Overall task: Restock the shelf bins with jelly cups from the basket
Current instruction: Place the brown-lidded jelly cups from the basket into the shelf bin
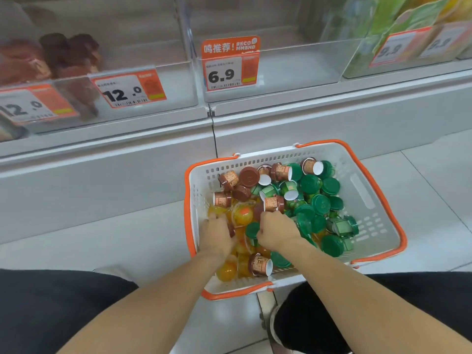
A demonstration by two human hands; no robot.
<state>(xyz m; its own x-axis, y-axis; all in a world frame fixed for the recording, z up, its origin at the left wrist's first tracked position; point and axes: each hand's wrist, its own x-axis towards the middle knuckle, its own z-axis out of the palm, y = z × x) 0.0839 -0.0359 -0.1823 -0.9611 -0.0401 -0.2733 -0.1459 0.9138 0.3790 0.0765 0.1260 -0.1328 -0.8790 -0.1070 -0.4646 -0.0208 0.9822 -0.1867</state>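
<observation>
- a white basket (378, 226) with orange rim and handles sits on the pale tiled floor (127, 226), just in front of the base of a white shelf unit (281, 118).
- the basket holds a heap of jelly cups: green-lidded cups (320, 204) fill the middle and right, brown-lidded cups (249, 177) lie along the far left side, and clear orange-yellow cups (244, 215) sit at the left and near corner.
- one brown cup (260, 264) lies on its side near the basket's near wall, between the two forearms.
- the left hand (217, 235) is down in the left part of the basket, among the orange-yellow cups; its fingers are curled downward, but what they grip, if anything, cannot be told.
- the right hand (277, 231) is in the middle of the heap, knuckles up, fingers curled tight; a brown cup (273, 203) lies touching its fingertips and a green lid (252, 229) shows just beside the thumb, but whether it holds either one cannot be told.
- above, clear plastic shelf bins line the shelf. the middle bin (293, 70) carries an orange price tag (231, 63) reading 6.9.
- the bin to the left (176, 83) has a tag (129, 90) reading 12.0, with dark red packets (71, 60) behind it.
- to the right, green packets (398, 21) stand behind a tag (394, 48) reading 9.9.
- dark-clothed knees show at the bottom left and right of the view.
</observation>
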